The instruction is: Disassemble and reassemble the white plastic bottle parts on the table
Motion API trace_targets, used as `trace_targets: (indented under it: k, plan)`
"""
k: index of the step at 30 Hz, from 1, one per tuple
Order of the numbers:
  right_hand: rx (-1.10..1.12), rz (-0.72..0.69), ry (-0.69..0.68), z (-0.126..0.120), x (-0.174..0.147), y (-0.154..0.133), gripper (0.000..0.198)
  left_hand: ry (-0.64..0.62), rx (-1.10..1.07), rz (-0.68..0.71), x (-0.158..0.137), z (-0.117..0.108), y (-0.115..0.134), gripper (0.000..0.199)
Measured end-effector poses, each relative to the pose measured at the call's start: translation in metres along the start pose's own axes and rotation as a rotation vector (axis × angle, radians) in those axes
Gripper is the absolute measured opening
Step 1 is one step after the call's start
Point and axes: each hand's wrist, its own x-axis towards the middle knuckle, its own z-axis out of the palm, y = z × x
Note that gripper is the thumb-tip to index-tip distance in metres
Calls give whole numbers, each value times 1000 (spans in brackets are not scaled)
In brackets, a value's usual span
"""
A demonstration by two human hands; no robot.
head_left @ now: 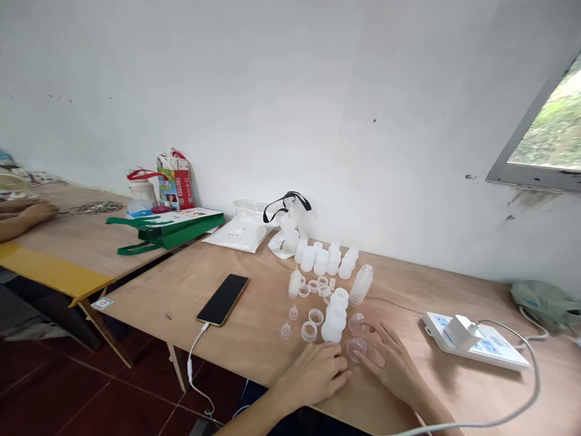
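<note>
My left hand (318,370) rests at the table's front edge with its fingers curled together, just below two white wavy-sided bottles (334,320); nothing shows in it. Just to the right, my right hand (389,354) is spread, its thumb and fingertips at two clear domed caps (356,349) lying on the wood. Clear rings (309,331) and small nipple-shaped pieces (285,330) lie left of the bottles. Farther back are a stack of clear nipple-shaped pieces (295,283), several more rings (322,282), nested clear caps (362,283) and several white bottles (321,261).
A phone (222,300) on a charging cable lies left. White packages (242,227) and a green bag (181,229) are behind. A power strip (485,345) with a charger, its cable crossing the front, lies right. Another person's hands (39,213) rest on the far-left table.
</note>
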Motion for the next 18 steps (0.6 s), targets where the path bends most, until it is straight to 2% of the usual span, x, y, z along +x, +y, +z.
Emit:
trace_targets:
  k: [3, 6, 10, 12, 14, 16, 18]
  plan:
    - [-21, 4, 38, 4, 3, 3, 32, -2, 7, 26, 1, 0, 0, 27]
    - [-16, -13, 111, 8, 7, -10, 31, -23, -27, 47, 1, -8, 1, 28]
    - [28, 29, 297, 19, 6, -43, 18, -130, -161, 83, -9, -38, 2, 31]
    - [92, 32, 315, 23, 4, -61, 15, -156, -233, 50, -19, -59, -2, 28]
    - [157, 4, 247, 27, 4, -77, 16, -160, -288, -61, -29, -79, -12, 25]
    - [199, -24, 119, 31, 7, -91, 16, -160, -322, -200, -39, -95, -27, 20]
    - [198, -34, -1, 37, 13, -103, 17, -131, -275, -311, -46, -104, -44, 15]
